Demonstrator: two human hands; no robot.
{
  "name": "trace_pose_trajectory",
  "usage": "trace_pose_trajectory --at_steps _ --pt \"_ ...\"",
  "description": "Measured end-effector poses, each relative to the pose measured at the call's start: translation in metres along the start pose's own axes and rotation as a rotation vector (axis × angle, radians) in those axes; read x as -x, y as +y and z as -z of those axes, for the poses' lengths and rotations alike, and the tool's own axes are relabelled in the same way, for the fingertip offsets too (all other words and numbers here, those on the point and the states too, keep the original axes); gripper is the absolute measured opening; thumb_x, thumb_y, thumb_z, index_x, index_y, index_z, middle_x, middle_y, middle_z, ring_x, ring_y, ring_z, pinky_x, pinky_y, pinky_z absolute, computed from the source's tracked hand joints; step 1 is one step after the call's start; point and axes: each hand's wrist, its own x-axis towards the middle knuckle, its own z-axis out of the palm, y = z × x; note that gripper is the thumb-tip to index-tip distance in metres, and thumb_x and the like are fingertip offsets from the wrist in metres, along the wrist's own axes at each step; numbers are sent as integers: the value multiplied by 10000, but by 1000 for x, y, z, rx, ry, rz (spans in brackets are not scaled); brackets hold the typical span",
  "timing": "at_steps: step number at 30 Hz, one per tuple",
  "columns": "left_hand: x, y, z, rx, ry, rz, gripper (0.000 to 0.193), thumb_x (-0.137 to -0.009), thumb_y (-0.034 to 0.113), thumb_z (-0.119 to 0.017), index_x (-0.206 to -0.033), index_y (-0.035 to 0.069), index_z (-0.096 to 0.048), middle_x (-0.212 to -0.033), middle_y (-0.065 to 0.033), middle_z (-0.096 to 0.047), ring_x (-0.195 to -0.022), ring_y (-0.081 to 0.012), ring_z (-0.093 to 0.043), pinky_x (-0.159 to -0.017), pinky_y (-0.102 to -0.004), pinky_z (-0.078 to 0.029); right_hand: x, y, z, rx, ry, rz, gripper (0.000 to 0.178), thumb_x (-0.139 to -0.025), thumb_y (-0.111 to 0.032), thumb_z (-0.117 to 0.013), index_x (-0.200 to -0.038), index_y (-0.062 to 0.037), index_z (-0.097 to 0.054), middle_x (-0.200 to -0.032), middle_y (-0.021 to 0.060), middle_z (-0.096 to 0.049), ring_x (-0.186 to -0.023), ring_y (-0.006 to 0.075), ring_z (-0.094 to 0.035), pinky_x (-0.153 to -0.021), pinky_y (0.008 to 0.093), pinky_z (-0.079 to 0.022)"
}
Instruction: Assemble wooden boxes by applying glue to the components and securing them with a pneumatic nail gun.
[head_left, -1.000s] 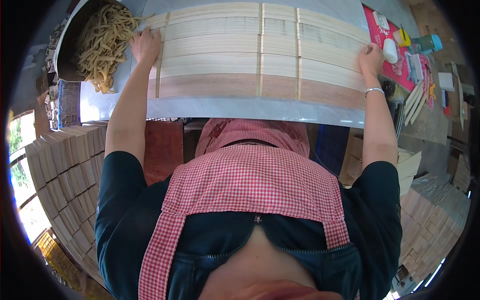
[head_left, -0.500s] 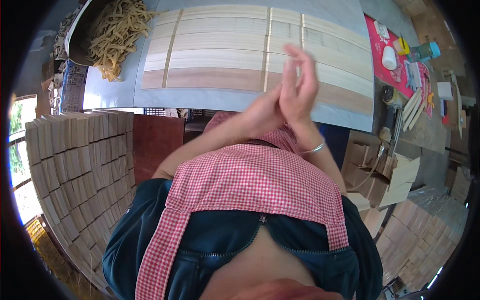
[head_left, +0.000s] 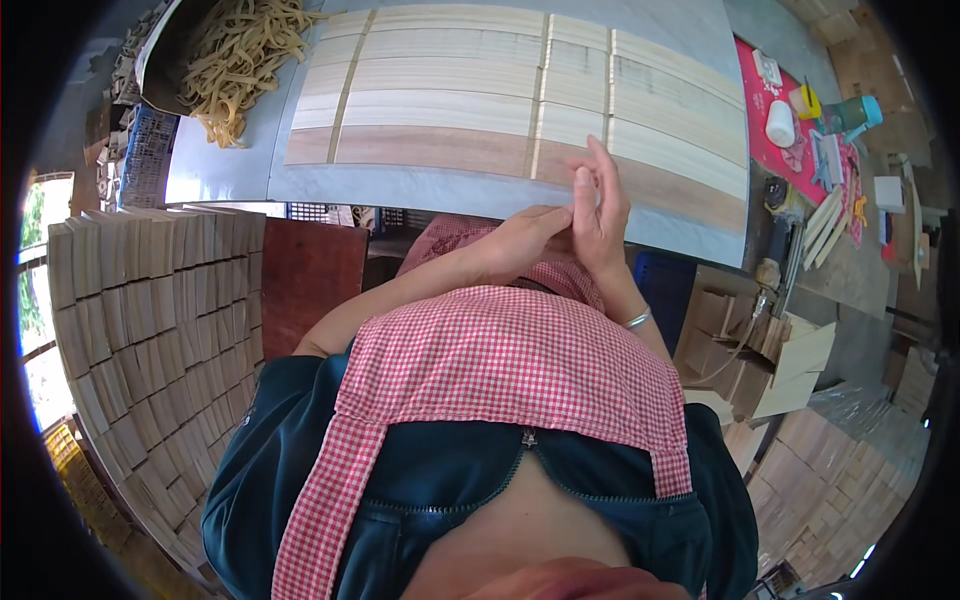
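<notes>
My left hand and my right hand meet in front of my apron, at the near edge of the table. They press against each other, and I see nothing held between them. The right hand's fingers stretch up and away from me, with a metal bangle on that wrist. My left thumb lies out straight against the right palm, while the left fingers are mostly hidden behind the right hand. Just beyond the hands lie rows of pale wooden strips, side by side, crossed by narrow tan lines.
At the far left, a container holds a heap of tan rubber bands. Stacked wood pieces rise on the left. A red mat at right bears a white bottle and a teal-lidded bottle. More wood is stacked lower right.
Both hands have come down toward me, off the wooden strips to the table's near edge. They stay against each other, and the right fingers remain stretched out.
</notes>
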Motion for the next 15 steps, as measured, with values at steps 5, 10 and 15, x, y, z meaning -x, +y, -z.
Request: trace_pose_trajectory --at_steps 5,10,15 --pt "4 3 -5 -100 -71 40 362 -1065 205 -415 -1268 -41 -586 -1170 -175 -668 -1009 -257 -664 -938 -350 -540 -24 11 -2 -2 -194 -140 596 -980 -64 -475 -1510 86 -248 -863 113 -695 -682 243 -639 -650 323 -512" --pt "-12 -10 -5 -450 -103 -36 272 -998 186 -498 -1124 -9 -640 -1048 -146 -701 -837 -273 -674 -806 -365 -555 -62 -8 -20 -62 -322 -342 608 -994 -73 -423 -1545 71 -210 -799 105 -687 -695 187 -631 -680 279 -508" --pt "-41 -10 1 -1478 -103 -656 227 -926 185 -558 -1063 22 -639 -1051 -145 -696 -863 -323 -652 -818 -396 -535 -90 -9 -38 -111 -483 -529 651 -965 -75 -396 -1552 86 -166 -776 123 -676 -673 187 -620 -640 277 -493"
